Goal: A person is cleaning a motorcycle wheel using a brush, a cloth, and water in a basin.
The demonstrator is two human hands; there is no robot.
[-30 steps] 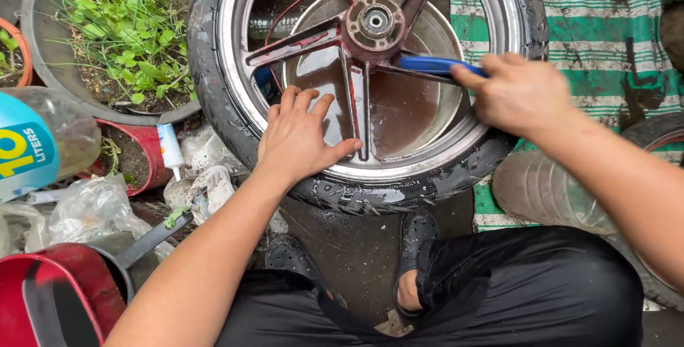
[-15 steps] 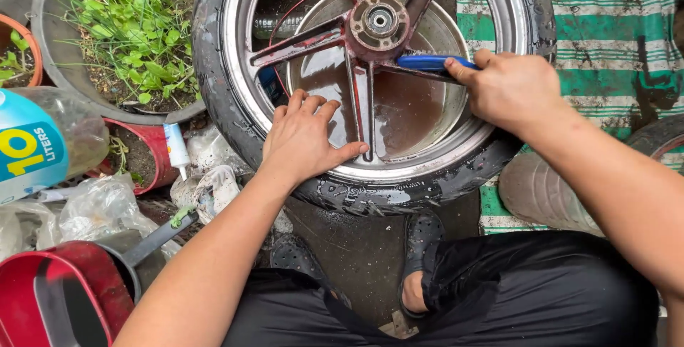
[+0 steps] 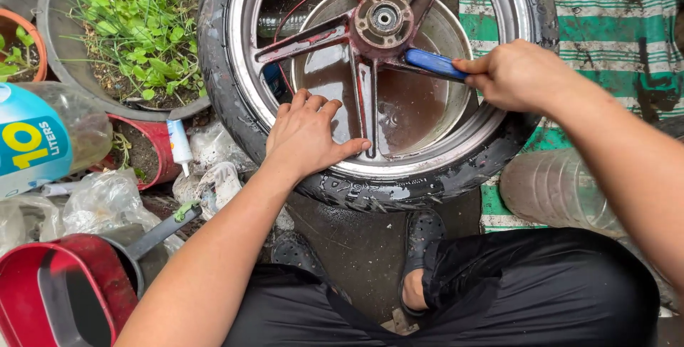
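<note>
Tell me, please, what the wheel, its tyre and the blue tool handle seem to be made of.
Wheel: probably cast metal, with worn dark red paint on the spokes and a bare, shiny silver rim. Tyre: black rubber, matte, wet, with tread grooves. Blue tool handle, in the right hand: likely plastic, smooth and glossy.

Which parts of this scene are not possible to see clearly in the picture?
Head view:
- Blue tool: its grip is hidden inside the right hand.
- Wheel: its top is cut off by the upper edge.
- Basin bottom: hidden under brown water.

Blue-and-yellow label (image 3: 28, 149) on clear jug (image 3: 78, 130), far left
</note>
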